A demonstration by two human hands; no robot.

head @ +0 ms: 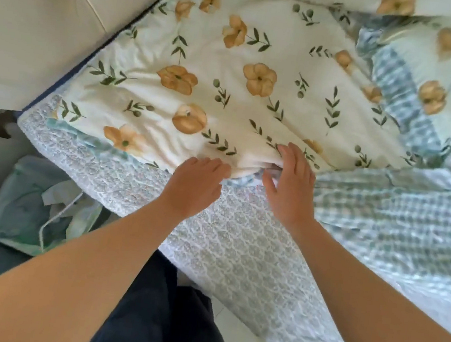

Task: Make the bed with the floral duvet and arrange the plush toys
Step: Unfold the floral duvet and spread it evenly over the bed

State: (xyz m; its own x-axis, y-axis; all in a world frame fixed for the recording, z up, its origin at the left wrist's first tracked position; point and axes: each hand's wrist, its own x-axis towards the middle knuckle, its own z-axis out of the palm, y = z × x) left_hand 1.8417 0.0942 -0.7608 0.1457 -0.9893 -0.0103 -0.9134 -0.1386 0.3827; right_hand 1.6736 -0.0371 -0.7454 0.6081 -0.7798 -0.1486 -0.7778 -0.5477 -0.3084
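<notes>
Cream padded headboard (36, 34) is filling the upper left, and the mattress (238, 243), bare along its patterned side, is running from there diagonally down to the lower right. On top, the floral duvet (231, 66) is lying bunched, its near edge following that same diagonal and its checked underside (397, 220) folded over to the right. A person is standing at the bedside with 2 bare arms reaching forward. Their left hand (194, 184) is resting flat, fingers loosely spread, on the duvet's edge, holding nothing. Their right hand (292, 184) is also open, palm turned inward, touching the same fold just beside the left; it is gripping nothing that I can see. Both hands are equally near, with the duvet's bulk lying ahead and to the right, so spreading it probably means pulling along the diagonal. A pale bag (38, 204) is sitting on the floor at left. No plush toys are showing.
</notes>
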